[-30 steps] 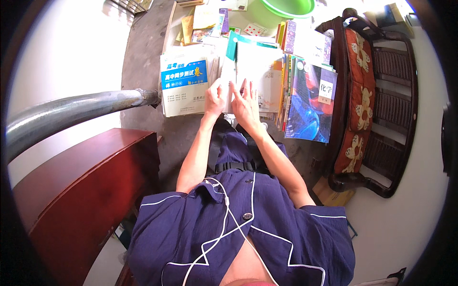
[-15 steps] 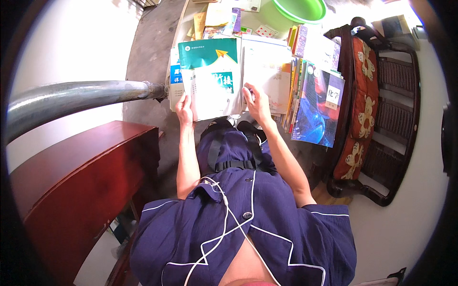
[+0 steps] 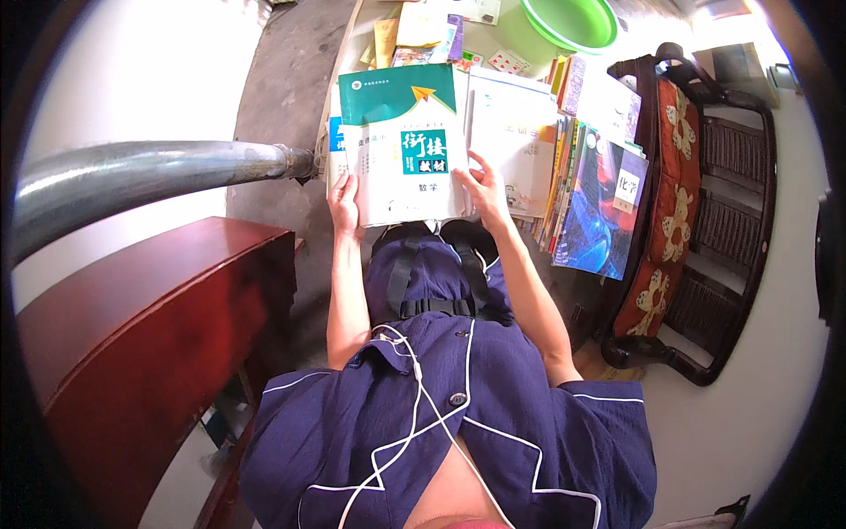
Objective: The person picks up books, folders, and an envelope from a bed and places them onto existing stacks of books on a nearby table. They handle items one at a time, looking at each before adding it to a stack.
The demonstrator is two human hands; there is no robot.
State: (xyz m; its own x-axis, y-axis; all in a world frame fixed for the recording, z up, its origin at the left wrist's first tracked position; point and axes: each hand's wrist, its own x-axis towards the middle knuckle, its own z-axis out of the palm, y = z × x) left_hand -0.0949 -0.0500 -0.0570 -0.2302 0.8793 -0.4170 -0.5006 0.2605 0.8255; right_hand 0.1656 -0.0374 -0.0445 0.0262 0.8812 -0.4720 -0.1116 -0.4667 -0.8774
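Note:
A green-and-white textbook point(image 3: 379, 181) with an orange paper plane on its cover faces up in front of me, its cover flat. My left hand point(image 3: 346, 206) grips its lower left edge, thumb on top. On the opposite side, my right hand point(image 3: 486, 189) is closed on the right edge, fingertips at the cover. A blue-and-white book point(image 3: 337, 132) peeks out from under it at the left. Just right of my right hand lies a pale white book point(image 3: 511, 132) on the table.
Right of it stand several stacked books, topped by a dark blue book point(image 3: 601, 207). A green basin point(image 3: 573, 25), playing cards point(image 3: 507, 61) and more books sit farther back. A metal pipe point(image 3: 167, 185) and red-brown cabinet point(image 3: 159, 309) flank the left; a wooden bench point(image 3: 727, 185) the right.
My right hand has come onto the textbook's right edge. The cover, lifted and bent before, now lies flat, showing its whole front. The view has shifted slightly.

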